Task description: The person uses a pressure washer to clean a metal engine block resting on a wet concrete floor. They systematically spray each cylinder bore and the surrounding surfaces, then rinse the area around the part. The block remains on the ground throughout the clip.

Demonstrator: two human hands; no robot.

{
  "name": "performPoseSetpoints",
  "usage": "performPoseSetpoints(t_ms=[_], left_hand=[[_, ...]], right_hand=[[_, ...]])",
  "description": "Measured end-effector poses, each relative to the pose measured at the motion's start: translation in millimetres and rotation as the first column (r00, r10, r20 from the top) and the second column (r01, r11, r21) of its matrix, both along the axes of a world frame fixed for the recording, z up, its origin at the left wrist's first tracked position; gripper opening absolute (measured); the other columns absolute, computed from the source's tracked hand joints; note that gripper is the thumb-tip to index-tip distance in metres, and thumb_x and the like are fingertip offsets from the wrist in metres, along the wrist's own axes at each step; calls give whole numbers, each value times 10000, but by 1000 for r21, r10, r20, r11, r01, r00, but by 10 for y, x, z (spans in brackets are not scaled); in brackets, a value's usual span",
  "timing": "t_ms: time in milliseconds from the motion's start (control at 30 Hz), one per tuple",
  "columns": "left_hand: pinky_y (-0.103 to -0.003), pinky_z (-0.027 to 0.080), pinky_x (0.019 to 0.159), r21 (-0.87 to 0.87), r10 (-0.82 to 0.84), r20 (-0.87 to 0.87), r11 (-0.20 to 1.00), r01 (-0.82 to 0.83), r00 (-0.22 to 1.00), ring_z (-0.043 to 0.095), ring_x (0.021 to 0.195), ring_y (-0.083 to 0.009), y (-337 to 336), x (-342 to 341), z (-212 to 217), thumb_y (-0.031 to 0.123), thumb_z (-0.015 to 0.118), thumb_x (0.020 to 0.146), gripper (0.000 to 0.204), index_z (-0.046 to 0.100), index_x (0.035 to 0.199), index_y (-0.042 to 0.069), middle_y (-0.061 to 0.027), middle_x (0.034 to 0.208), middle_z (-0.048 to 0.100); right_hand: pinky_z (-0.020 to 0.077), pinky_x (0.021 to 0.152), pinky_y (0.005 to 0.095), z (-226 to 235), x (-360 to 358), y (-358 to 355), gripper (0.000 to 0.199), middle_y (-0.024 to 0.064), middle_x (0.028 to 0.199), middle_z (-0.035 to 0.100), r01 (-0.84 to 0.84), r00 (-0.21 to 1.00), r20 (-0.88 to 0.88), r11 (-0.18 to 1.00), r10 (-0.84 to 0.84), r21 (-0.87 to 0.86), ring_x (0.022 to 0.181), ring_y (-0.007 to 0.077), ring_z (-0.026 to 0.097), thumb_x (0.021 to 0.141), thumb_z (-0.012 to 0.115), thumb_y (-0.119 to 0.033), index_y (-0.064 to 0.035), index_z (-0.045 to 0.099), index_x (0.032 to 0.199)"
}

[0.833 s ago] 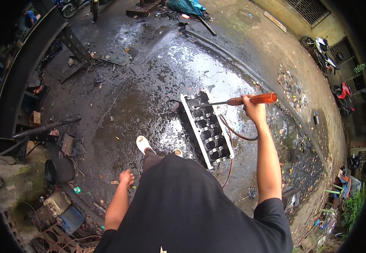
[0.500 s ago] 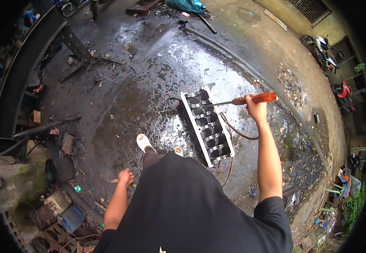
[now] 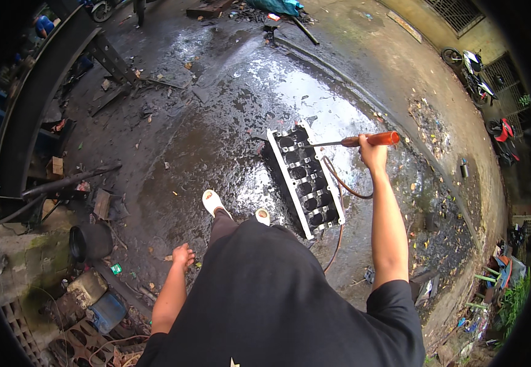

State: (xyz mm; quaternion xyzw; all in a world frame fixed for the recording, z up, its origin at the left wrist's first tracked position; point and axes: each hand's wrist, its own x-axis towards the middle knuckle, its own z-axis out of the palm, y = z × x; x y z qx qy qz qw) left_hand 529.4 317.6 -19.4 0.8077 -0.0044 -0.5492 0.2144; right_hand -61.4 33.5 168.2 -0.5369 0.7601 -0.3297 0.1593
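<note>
On the wet ground ahead of me lies a cylinder head (image 3: 309,205), a long engine part with pale metal rims and rows of dark round hollows. My right hand (image 3: 372,153) grips a long-nosed tool (image 3: 350,142) with a thin metal rod, a brown section and an orange, see-through-looking end. The rod reaches left over the far part of the cylinder head; whether its tip touches is too small to tell. A brown hose (image 3: 342,183) loops beside the part and passes behind my right forearm. My left hand (image 3: 183,254) hangs low, fingers loosely curled, with nothing visible in it.
My pale clogs (image 3: 211,200) are just left of the cylinder head. A steel beam (image 3: 23,116), a black bucket (image 3: 91,243) and a blue jerrycan (image 3: 107,314) line the left side. Parked motorbikes (image 3: 470,73) stand by the wall at far right.
The whole view has shifted slightly. My right hand has moved the tool's rod a little toward the far end of the cylinder head. My left hand stays nearly still.
</note>
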Motion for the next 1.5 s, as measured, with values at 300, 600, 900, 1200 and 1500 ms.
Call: performPoseSetpoints(t_ms=[300, 600, 900, 1200, 1500], left_hand=[[-313, 448, 479, 12, -17, 9, 1000, 17, 1000, 562, 577, -127, 75, 1, -1, 297, 486, 912, 241, 532, 1035, 95, -3, 758, 574], [-307, 439, 475, 6, -14, -4, 1000, 14, 1000, 553, 561, -130, 101, -32, -12, 299, 480, 908, 243, 531, 1030, 95, 1, 753, 566], [-310, 452, 494, 9, -66, -22, 998, 66, 998, 555, 577, -127, 59, -45, -129, 317, 486, 901, 253, 541, 1039, 113, 4, 758, 567], [-308, 459, 485, -22, -75, -33, 997, 74, 997, 562, 578, -123, 18, -83, -146, 322, 489, 912, 252, 550, 1024, 104, 9, 755, 570], [-304, 447, 483, 0, -69, -25, 998, 69, 997, 548, 569, -122, 70, -110, -138, 313, 491, 911, 242, 560, 1020, 107, 7, 753, 559]], right_hand=[[477, 765, 376, 223, 161, 68, 246, 177, 791, 658, 41, 999, 17, 995, -43, 90, 783, 300, 646, 821, 565, -236, -33, 703, 836], [466, 626, 332, 239, 69, 181, 254, 98, 660, 626, 2, 1000, 9, 998, -3, 63, 620, 199, 606, 818, 581, -252, -29, 699, 853], [460, 530, 316, 382, 31, 364, 261, 73, 606, 617, -6, 997, -79, 999, 10, 45, 522, 150, 586, 820, 604, -263, -30, 697, 894], [478, 722, 345, 587, 140, 439, 238, 131, 711, 654, 41, 999, 21, 988, -45, 146, 696, 228, 633, 801, 539, -209, -54, 718, 829], [480, 740, 355, 555, 89, 437, 243, 141, 738, 660, 62, 997, 28, 977, -69, 206, 725, 245, 644, 802, 549, -221, -49, 716, 839]])
